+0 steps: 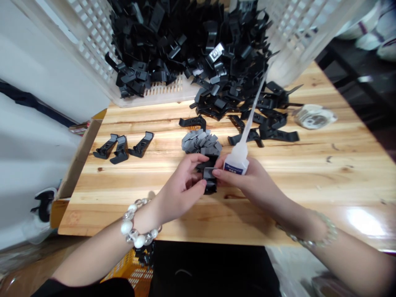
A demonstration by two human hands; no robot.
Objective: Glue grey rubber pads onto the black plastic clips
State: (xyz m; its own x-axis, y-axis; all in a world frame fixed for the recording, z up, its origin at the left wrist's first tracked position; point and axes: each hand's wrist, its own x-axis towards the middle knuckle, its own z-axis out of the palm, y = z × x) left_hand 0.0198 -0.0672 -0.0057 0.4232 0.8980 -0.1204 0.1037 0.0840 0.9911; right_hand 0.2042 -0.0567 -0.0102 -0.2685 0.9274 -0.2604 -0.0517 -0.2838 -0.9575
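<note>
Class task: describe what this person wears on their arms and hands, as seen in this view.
The left grip and right grip are bare, with no gloves. The left forearm comes out of a dark sleeve and wears a chunky bracelet of large white pearl-like and clear faceted beads. The right forearm wears a slimmer bracelet of small pale translucent beads.

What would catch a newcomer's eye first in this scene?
First comes the big heap of black plastic clips, piled in a white perforated crate at the far end of the wooden table. Nearer the middle, the right hand holds a white bottle with a long thin nozzle beside a black clip in the left hand. A chunky beaded bracelet stands out on the left wrist.
</note>
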